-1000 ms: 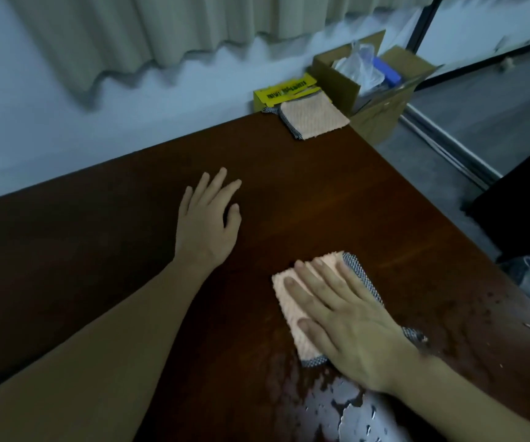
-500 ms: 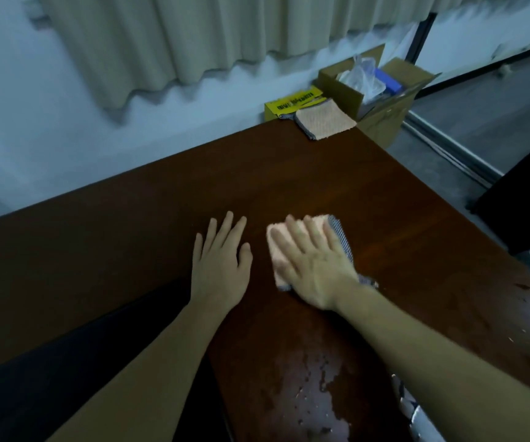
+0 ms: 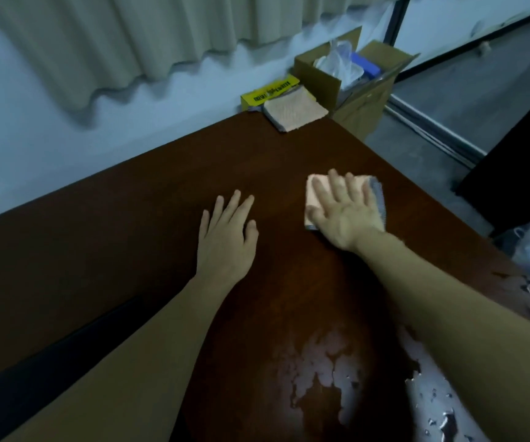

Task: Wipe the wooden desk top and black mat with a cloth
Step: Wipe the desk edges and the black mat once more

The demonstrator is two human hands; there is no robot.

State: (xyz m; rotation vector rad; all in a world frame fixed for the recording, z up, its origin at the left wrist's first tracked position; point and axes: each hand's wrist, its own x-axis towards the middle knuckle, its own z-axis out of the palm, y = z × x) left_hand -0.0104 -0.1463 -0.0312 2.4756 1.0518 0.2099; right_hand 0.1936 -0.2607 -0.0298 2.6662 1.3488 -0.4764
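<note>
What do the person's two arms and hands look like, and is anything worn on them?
Both forearms are bare up to the frame edge, with no sleeve showing. The left hand and the right hand wear no glove, ring, watch or bracelet that can be seen.

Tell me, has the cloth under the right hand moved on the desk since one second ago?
Yes. The cloth under the right hand has slid away from the wet patch near the person, toward the spare cloth at the far corner.

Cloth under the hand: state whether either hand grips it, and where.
Neither grips it. The right hand presses flat, fingers straight, on top of the peach cloth, covering most of it. The left hand rests open on the bare desk top.
</note>
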